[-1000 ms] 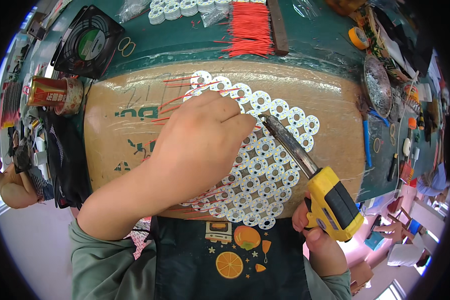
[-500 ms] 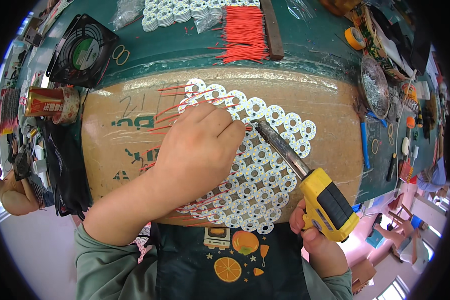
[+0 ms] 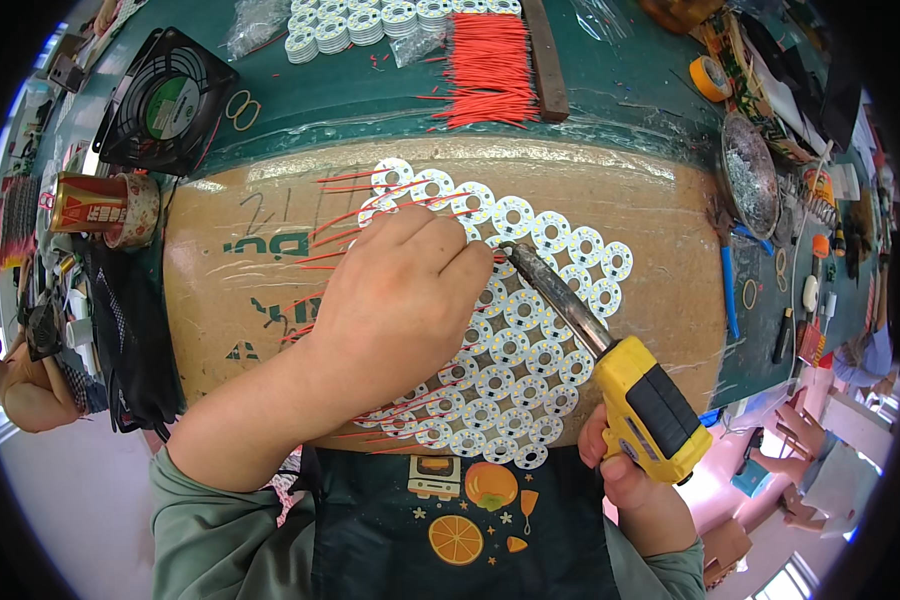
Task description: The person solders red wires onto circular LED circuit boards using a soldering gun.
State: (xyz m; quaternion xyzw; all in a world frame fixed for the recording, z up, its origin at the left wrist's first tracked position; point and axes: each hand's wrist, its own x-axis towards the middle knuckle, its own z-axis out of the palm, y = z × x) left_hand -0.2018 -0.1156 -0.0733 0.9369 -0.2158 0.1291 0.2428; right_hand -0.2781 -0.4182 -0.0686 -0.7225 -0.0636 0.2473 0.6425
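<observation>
1. pressing down on the panel of round white led boards [image 3: 530, 350], the left hand [image 3: 400, 300] has its fingers pinched together, seemingly on a thin red wire [image 3: 345, 215]; the exact grip is hidden.
2. the right hand [image 3: 630, 480] is clamped around the yellow soldering gun [image 3: 650, 405], whose tip sits just beside the left fingertips.
3. the panel lies on a taped cardboard sheet [image 3: 650, 240].
4. soldering well likely means a steady wire and a brief touch.

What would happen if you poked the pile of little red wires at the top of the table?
The red wires would probably scatter or slide: they lie loose, side by side, on the smooth green tabletop. They look thin and short, so likely very light. Being round, a few might roll.
</observation>
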